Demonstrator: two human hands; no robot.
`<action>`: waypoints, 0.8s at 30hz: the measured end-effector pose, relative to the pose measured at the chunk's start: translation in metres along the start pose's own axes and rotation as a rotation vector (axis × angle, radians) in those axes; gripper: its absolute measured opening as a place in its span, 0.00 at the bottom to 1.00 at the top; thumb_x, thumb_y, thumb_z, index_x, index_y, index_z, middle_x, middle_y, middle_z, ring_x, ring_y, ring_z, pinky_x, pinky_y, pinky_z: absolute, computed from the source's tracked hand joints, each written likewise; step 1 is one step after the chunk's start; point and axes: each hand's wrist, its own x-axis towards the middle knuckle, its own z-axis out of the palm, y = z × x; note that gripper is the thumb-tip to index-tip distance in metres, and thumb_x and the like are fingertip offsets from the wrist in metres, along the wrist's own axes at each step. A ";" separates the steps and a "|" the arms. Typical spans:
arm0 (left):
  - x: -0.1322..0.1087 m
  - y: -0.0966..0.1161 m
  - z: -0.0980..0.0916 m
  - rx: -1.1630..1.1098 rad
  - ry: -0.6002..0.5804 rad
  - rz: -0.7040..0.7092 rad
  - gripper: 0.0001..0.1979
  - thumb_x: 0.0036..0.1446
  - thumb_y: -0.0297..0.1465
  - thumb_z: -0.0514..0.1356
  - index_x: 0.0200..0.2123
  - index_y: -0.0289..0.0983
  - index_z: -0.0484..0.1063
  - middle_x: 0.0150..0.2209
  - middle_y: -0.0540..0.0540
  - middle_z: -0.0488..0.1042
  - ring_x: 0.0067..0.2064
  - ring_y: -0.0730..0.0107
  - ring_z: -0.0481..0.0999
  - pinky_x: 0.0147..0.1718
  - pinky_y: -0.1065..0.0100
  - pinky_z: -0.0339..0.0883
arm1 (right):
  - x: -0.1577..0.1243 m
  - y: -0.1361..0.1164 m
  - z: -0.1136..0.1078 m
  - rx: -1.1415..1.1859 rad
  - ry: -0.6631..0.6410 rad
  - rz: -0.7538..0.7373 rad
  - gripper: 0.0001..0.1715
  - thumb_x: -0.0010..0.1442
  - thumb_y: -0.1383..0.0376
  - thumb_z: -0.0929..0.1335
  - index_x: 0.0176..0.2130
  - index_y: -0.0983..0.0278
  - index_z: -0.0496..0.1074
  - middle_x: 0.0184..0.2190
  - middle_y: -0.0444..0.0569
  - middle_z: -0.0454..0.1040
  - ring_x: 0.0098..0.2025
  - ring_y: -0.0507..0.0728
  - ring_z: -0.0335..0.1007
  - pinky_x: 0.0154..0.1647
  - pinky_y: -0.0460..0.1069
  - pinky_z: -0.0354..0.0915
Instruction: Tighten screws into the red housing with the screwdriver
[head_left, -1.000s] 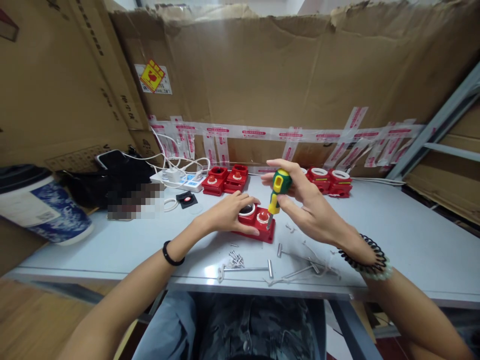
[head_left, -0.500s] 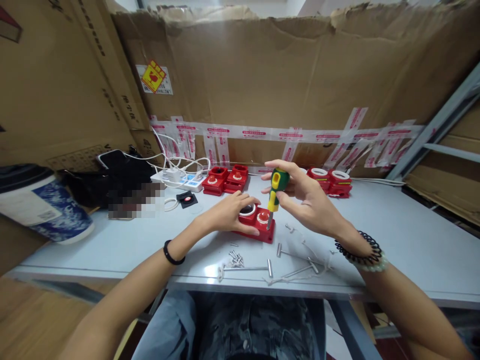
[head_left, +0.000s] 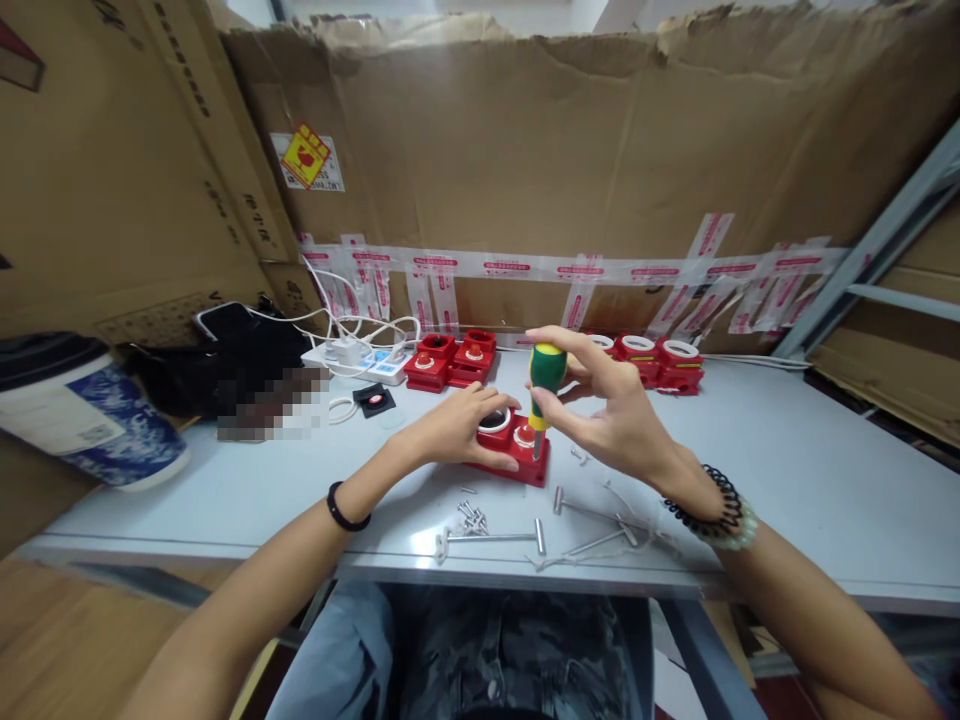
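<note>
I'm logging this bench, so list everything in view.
front block: one, red, table middle, under the hands
screwdriver: one, green and yellow, upright, tip on the front block
back blocks: two groups, red, by the cardboard
screws: small heap, silver, near the table edge
pins: several, silver, beside the screws
power strip: one, white, back left, white cables plugged in
bag: one, black, left
cup: one, blue and white, far left
table: one, pale grey
cardboard: brown, taped, behind the table
left hand: on the front block
right hand: grips the screwdriver
</note>
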 end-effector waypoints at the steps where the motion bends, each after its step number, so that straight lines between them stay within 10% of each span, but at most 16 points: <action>1: 0.000 0.000 0.000 0.002 0.002 0.000 0.34 0.49 0.55 0.61 0.52 0.38 0.66 0.49 0.40 0.70 0.48 0.53 0.68 0.47 0.57 0.63 | 0.000 0.001 0.002 -0.065 0.066 -0.005 0.24 0.58 0.65 0.68 0.54 0.60 0.64 0.37 0.43 0.72 0.25 0.48 0.65 0.29 0.47 0.69; 8: 0.000 0.001 0.000 0.025 -0.001 -0.012 0.36 0.48 0.56 0.61 0.54 0.38 0.65 0.47 0.41 0.71 0.47 0.53 0.68 0.46 0.58 0.63 | 0.002 0.006 0.000 -0.187 0.107 -0.072 0.21 0.58 0.65 0.66 0.52 0.60 0.64 0.42 0.48 0.71 0.40 0.54 0.69 0.41 0.51 0.68; 16: 0.000 0.000 0.000 0.018 -0.015 -0.020 0.37 0.49 0.56 0.60 0.55 0.40 0.64 0.49 0.41 0.70 0.48 0.54 0.68 0.47 0.58 0.63 | 0.002 0.011 0.002 -0.264 0.246 -0.035 0.18 0.54 0.62 0.71 0.44 0.60 0.65 0.30 0.41 0.68 0.25 0.49 0.61 0.27 0.47 0.64; 20: 0.000 0.001 0.000 0.023 -0.012 -0.026 0.36 0.49 0.56 0.60 0.54 0.40 0.65 0.47 0.42 0.70 0.47 0.54 0.68 0.46 0.59 0.63 | 0.002 0.010 -0.004 -0.073 0.020 -0.028 0.24 0.58 0.67 0.65 0.54 0.59 0.59 0.41 0.47 0.71 0.39 0.54 0.70 0.39 0.52 0.69; 24: 0.000 0.002 -0.001 0.023 -0.015 -0.019 0.36 0.49 0.56 0.61 0.54 0.40 0.64 0.48 0.42 0.70 0.47 0.54 0.67 0.47 0.58 0.63 | 0.002 0.010 -0.005 0.030 -0.012 0.052 0.21 0.58 0.64 0.67 0.52 0.59 0.61 0.30 0.41 0.68 0.29 0.50 0.69 0.28 0.46 0.68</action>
